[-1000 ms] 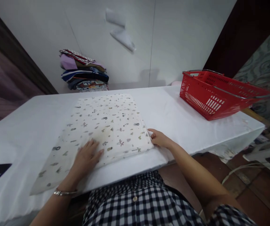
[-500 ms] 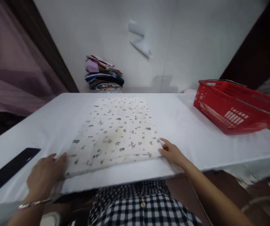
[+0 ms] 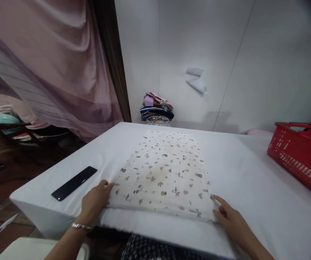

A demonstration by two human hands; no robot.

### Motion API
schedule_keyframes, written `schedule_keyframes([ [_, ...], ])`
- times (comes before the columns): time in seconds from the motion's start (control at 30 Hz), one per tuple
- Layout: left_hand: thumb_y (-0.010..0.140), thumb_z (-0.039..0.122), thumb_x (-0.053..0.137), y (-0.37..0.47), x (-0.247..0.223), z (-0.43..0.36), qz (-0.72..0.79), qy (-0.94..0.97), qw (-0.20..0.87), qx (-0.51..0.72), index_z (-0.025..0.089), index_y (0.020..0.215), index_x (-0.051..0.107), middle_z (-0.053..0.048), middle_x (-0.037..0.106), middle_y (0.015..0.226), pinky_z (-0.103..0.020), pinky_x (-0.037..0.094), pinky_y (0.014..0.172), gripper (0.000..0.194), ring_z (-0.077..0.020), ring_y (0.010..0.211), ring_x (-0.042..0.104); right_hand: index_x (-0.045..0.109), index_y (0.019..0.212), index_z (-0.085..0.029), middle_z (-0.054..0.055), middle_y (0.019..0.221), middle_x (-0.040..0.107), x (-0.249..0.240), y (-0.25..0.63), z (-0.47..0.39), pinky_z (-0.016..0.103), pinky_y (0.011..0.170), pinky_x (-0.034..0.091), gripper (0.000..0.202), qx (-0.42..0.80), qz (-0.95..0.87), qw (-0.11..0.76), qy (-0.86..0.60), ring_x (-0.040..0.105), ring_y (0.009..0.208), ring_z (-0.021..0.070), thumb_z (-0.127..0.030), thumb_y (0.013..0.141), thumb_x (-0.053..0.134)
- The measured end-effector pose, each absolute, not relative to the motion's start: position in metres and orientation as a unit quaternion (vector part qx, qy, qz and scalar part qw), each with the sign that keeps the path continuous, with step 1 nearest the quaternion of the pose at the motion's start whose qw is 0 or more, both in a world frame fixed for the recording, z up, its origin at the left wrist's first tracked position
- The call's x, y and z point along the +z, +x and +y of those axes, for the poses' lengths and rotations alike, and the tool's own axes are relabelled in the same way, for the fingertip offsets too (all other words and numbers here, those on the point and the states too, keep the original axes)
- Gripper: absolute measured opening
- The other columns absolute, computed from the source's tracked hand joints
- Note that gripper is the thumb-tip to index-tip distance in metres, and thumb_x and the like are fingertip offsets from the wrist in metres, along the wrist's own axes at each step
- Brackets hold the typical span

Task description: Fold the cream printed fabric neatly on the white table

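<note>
A folded white cloth (image 3: 158, 177), printed with small plants and figures, lies flat on the white-covered table (image 3: 242, 173). It has a faint yellowish patch in its nearer half. My left hand (image 3: 96, 200) is at the cloth's near left corner, thumb and forefinger closed on its edge; a silvery bracelet circles that wrist. At the near right corner, my right hand (image 3: 232, 218) grips the side edge between thumb and fingers. Some fingertips of both hands are hidden. Left of my left hand lies a black phone-like slab (image 3: 74, 183).
A stack of folded fabrics (image 3: 157, 108) stands at the table's far edge by the white wall. A red plastic basket (image 3: 298, 162) sits at the right. Pink curtains (image 3: 63, 65) hang at the left. A pale stool (image 3: 33, 249) is low at the left, below the table.
My view has turned left, so the table, cloth and basket appear farther right. Both hands stay at the cloth's near corners, and the cloth lies much as before.
</note>
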State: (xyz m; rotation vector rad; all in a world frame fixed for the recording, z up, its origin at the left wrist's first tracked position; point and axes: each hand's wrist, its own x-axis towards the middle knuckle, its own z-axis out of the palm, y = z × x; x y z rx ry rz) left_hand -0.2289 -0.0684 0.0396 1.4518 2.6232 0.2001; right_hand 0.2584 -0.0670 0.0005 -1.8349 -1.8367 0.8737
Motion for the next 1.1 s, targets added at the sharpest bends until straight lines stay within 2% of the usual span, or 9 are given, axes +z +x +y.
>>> schedule_keyframes([
  [0.17,0.086,0.051,0.026,-0.225,0.041,-0.072,0.868,0.493,0.044,0.045,0.019,0.101,0.056,-0.011,0.067,0.089,-0.037,0.044,0.068,0.046,-0.0287,0.084,0.062,0.044,0.131,-0.022,-0.003,0.065,0.056,-0.005,0.258,-0.067,0.026,0.061,0.039,0.054,0.294,-0.67,0.189,-0.655,0.054,0.061,0.0166,-0.039,0.08,0.041],
  [0.33,0.086,0.038,0.034,-0.196,0.044,-0.049,0.786,0.61,-0.019,0.096,0.016,0.107,0.056,-0.011,0.06,0.111,-0.036,0.043,0.085,0.038,-0.025,0.103,0.055,0.042,0.133,-0.02,-0.002,0.067,0.057,-0.006,0.255,-0.068,0.026,0.061,0.038,0.053,0.274,-0.681,0.184,-0.654,0.054,0.062,0.0165,-0.037,0.083,0.039],
  [0.47,0.085,0.035,0.041,-0.12,0.049,-0.022,0.644,0.749,0.042,0.148,0.017,0.105,0.058,-0.009,0.06,0.114,-0.034,0.041,0.092,0.032,-0.0214,0.105,0.054,0.042,0.132,-0.02,-0.002,0.069,0.059,-0.001,0.252,-0.07,0.027,0.064,0.039,0.052,0.265,-0.675,0.193,-0.661,0.056,0.065,0.017,-0.035,0.082,0.04],
  [0.63,0.086,0.036,0.043,-0.011,0.055,0.004,0.451,0.867,0.129,0.169,0.021,0.106,0.058,-0.005,0.06,0.113,-0.031,0.042,0.089,0.029,-0.0191,0.103,0.054,0.04,0.134,-0.019,0.0,0.074,0.061,0.009,0.245,-0.076,0.027,0.065,0.039,0.053,0.237,-0.671,0.203,-0.672,0.057,0.07,0.017,-0.031,0.082,0.042],
  [0.77,0.087,0.039,0.04,0.057,0.059,0.035,0.475,0.848,0.184,0.144,0.021,0.096,0.06,-0.005,0.065,0.099,-0.029,0.044,0.076,0.029,-0.0178,0.088,0.059,0.041,0.133,-0.02,0.003,0.086,0.063,0.008,0.238,-0.081,0.027,0.069,0.041,0.05,0.174,-0.682,0.22,-0.676,0.057,0.078,0.017,-0.029,0.084,0.042],
  [0.87,0.084,0.046,0.042,0.095,0.058,0.06,0.526,0.821,0.197,0.108,0.019,0.084,0.06,-0.006,0.066,0.092,-0.028,0.044,0.07,0.033,-0.0194,0.085,0.061,0.04,0.132,-0.018,0.007,0.096,0.062,0.003,0.233,-0.084,0.029,0.074,0.042,0.049,0.096,-0.72,0.198,-0.658,0.055,0.088,0.0197,-0.023,0.084,0.043],
  [1.0,0.073,0.063,0.048,0.127,0.048,0.082,0.575,0.793,0.19,0.068,0.015,0.097,0.058,-0.014,0.065,0.099,-0.031,0.045,0.071,0.054,-0.0263,0.094,0.061,0.039,0.132,-0.018,0.009,0.096,0.06,0.001,0.227,-0.082,0.03,0.072,0.042,0.049,0.032,-0.767,0.158,-0.621,0.052,0.09,0.021,-0.015,0.084,0.042],
  [1.07,0.069,0.062,0.052,0.135,0.041,0.087,0.579,0.79,0.192,0.052,0.014,0.102,0.057,-0.016,0.065,0.102,-0.032,0.045,0.073,0.059,-0.0279,0.096,0.06,0.039,0.132,-0.018,0.009,0.095,0.06,0.001,0.226,-0.081,0.03,0.071,0.042,0.048,0.021,-0.781,0.149,-0.606,0.051,0.088,0.0207,-0.014,0.084,0.043],
  [1.1,0.069,0.058,0.055,0.137,0.039,0.088,0.582,0.789,0.194,0.047,0.013,0.102,0.058,-0.016,0.065,0.102,-0.032,0.045,0.073,0.056,-0.028,0.096,0.06,0.039,0.132,-0.018,0.009,0.094,0.06,0.002,0.227,-0.08,0.03,0.071,0.042,0.048,0.021,-0.786,0.147,-0.6,0.051,0.088,0.0206,-0.013,0.084,0.043],
])
